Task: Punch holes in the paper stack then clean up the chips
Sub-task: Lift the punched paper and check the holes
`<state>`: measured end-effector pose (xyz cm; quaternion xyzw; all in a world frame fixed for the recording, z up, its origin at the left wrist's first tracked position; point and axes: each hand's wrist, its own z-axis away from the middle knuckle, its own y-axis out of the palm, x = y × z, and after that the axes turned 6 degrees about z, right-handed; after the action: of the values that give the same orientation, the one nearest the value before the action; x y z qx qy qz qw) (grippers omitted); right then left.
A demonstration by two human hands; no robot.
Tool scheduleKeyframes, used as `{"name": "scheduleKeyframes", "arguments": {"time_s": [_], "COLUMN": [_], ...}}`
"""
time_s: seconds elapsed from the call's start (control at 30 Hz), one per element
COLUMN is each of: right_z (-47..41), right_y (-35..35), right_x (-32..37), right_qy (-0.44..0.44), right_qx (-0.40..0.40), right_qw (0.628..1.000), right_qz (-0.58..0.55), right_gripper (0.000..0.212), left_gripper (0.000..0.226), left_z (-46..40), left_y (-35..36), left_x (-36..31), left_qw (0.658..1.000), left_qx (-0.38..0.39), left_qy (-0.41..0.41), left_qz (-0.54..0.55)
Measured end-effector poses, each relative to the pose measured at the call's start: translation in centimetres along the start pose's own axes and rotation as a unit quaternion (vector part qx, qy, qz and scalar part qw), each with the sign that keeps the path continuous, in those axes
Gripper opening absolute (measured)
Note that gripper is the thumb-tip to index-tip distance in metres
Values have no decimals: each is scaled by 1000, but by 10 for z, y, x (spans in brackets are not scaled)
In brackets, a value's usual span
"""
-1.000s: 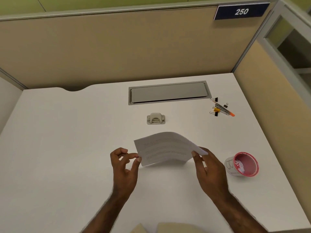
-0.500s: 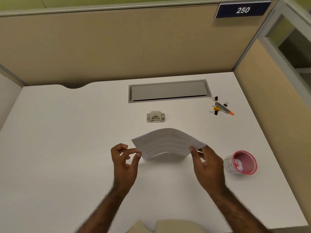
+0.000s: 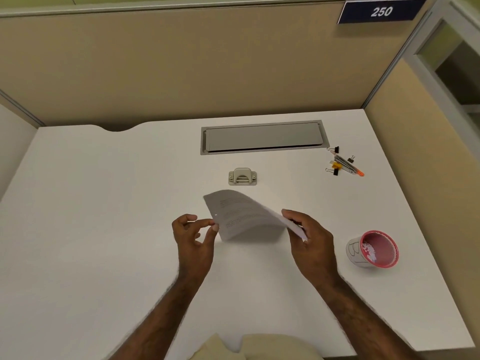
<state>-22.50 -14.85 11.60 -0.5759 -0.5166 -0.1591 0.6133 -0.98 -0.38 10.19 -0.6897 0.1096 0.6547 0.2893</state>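
right hand (image 3: 309, 240) gripping bowed paper stack (image 3: 244, 216) above desk (image 3: 91, 229), left hand (image 3: 193, 236) pinching its punched edge, hole punch (image 3: 242, 176) sitting just beyond

1. Bright, even overhead light; white worktop (image 3: 78, 229) nearly washed out, no hard glare.
2. Soft, faint shadow under the curled paper stack (image 3: 244, 216).
3. Wide-angle bending at the edges.
4. Slight softness overall; forearm outlines fuzzy.

One paper stack (image 3: 244, 216), one hole punch (image 3: 242, 176), one cup (image 3: 374, 249), three binder clips (image 3: 335, 149).
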Motion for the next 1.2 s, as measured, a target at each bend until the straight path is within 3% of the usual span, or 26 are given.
{"name": "scheduleKeyframes", "arguments": {"time_s": [0.1,0.27,0.43,0.57,0.73,0.83,1.03,1.2], "right_z": [-6,-11,-21,-25,-31,-30,-26,-20], "right_y": [-1,4,4,11,12,17,10,12], "right_x": [5,10,5,-4,-8,-11,-10,-21], "right_qy": [-7,25,14,35,28,53,29,52], "right_qx": [-23,2,-31,4,-32,-5,-35,13], "right_qw": [999,1000,999,999,999,998,997,995], "right_qz": [-23,0,4,25,20,44,60,82], "right_gripper": [26,26,22,25,24,24,23,29], "left_gripper": [26,26,31,17,13,9,19,18], "left_z": [-3,-8,-20,-23,-31,-30,-29,-24], "left_y": [-1,3,4,12,14,18,16,23], "left_x": [-1,-7,-11,-8,-5,-4,-7,-1], "left_qw": [999,1000,996,999,997,999,996,999], "left_qx": [1,11,-10,22,3,25,-14,25], "left_qy": [34,13,88,21,69,21,84,17], "left_qz": [1,-10,-2,-16,-20,-28,3,-18]}}
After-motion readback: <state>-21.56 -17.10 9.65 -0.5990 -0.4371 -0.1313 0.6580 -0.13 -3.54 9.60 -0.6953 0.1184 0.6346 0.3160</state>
